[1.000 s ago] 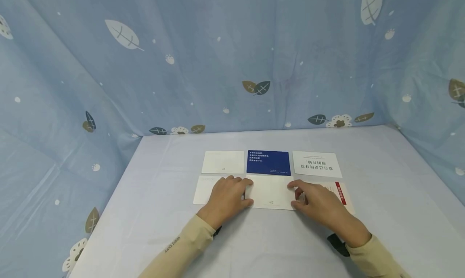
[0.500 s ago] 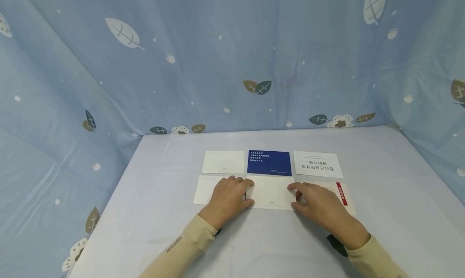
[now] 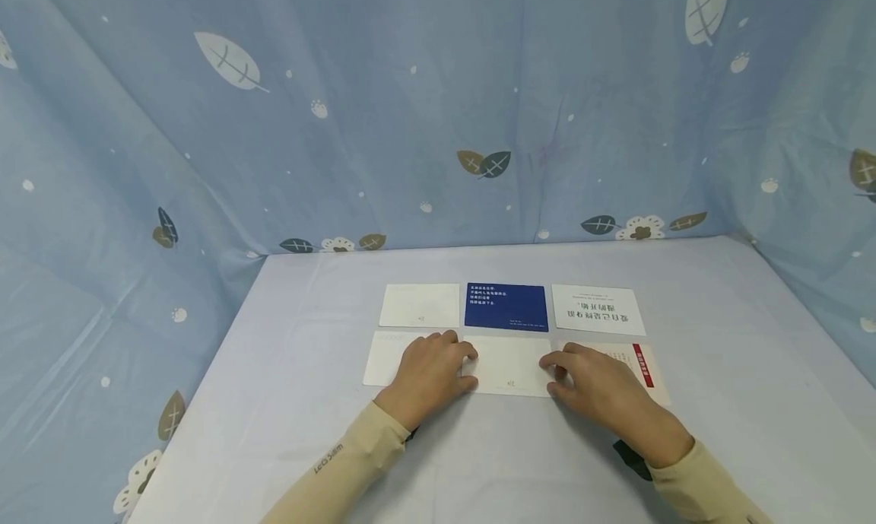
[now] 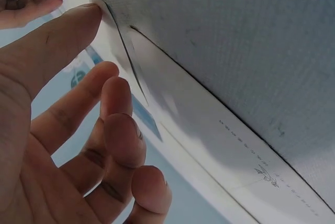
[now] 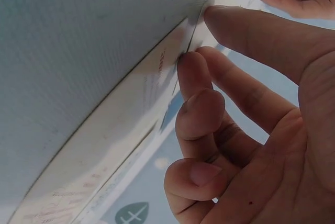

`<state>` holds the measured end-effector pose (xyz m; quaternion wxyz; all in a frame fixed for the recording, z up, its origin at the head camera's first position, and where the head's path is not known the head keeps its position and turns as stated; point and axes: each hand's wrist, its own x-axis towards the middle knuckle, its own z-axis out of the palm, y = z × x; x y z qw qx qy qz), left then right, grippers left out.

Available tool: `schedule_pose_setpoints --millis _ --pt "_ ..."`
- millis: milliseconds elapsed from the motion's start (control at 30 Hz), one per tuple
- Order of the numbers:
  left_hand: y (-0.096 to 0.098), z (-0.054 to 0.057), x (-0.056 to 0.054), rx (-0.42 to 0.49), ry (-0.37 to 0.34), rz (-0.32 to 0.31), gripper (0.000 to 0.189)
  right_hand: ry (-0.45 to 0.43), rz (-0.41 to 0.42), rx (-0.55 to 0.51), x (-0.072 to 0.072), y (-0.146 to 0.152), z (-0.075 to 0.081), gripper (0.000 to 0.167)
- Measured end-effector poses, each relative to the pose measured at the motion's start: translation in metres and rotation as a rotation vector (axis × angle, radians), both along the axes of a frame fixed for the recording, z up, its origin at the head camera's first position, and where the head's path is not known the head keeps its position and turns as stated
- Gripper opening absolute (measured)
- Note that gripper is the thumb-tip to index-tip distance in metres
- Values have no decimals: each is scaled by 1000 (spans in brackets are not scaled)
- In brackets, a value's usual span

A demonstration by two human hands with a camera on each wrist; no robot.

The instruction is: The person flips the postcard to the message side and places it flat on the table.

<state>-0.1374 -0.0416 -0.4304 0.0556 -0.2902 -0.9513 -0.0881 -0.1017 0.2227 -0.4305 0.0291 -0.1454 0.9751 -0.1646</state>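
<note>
In the head view, a cream postcard [image 3: 506,366] lies in the middle of the near row, between my two hands. My left hand [image 3: 431,372] is at its left edge, thumb and index fingertip at the near and far corners. The left wrist view shows the left thumb [image 4: 73,25] against the card's edge, other fingers loosely bent. At the card's right edge is my right hand [image 3: 602,383], thumb and index finger likewise spread, the other fingers bent in the right wrist view. The left hand partly covers a white card [image 3: 383,360]; the right covers a card with a red strip [image 3: 643,364].
Behind, a far row holds a white card [image 3: 420,306], a dark blue card [image 3: 506,308] with white writing, and a white card with black characters [image 3: 598,309]. White cloth [image 3: 308,303] covers the table; a blue leaf-patterned curtain [image 3: 376,128] hangs behind and at the sides.
The middle card's far edge has come slightly nearer, leaving a thin gap before the blue card. The right fingers have shifted a little leftward; the left hand is almost still.
</note>
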Motion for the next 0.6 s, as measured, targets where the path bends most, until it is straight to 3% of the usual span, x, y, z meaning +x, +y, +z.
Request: schedule_pose_setpoints --millis 400,600 --pt "-1 -1 -3 2 -17 -13 30 11 21 -14 1 3 -1 32" --pt "-3 -1 -4 2 -62 -17 30 6 25 -18 2 4 -2 32"
